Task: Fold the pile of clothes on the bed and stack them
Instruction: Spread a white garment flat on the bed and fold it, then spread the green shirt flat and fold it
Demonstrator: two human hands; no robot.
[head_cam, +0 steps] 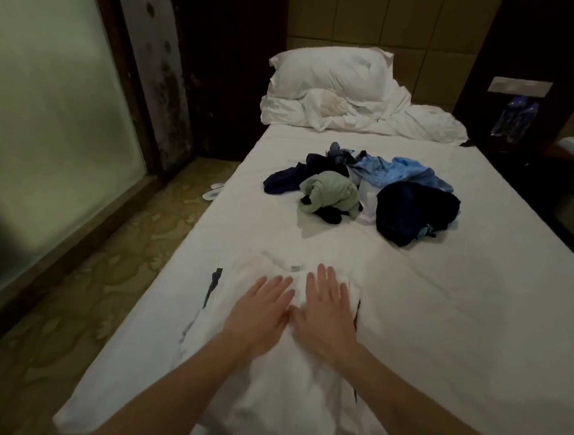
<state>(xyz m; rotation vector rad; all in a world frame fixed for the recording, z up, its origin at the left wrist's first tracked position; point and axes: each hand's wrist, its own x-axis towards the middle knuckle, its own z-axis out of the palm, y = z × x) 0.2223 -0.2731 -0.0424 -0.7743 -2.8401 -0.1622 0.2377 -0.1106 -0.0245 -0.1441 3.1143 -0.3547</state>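
White garment (266, 380) spread flat on the near end of the bed (441, 332), dark trim showing at its left and right edges, collar tag toward the pillows. Pressed from above by both hands side by side. Left hand (257, 314) palm down on the cloth, fingers (275, 286) straight and slightly spread, gripping nothing. Right hand (325, 318) just beside it, thumbs nearly touching, fingers straight and close together, likewise flat on the fabric with nothing pinched or curled round. Bare forearms reaching in from the bottom edge.

Farther up the mattress, well apart from the hands, loose pile of clothes (363, 189) in the middle of the bed: pale green piece (328, 193) bunched at the front, dark navy item (413, 210) heaped to the right, light blue shirt (395, 172) crumpled behind, more dark cloth (288, 179) trailing left.

At the head, white pillow (331, 73) leaning on a padded headboard (380, 18), rumpled white duvet (389, 119) below it. Frosted glass panel (48, 95) along the left, patterned carpet (101, 288) beneath, white slippers (212, 191) by the bedside. Two water bottles (517, 115) on a dark nightstand at the right.
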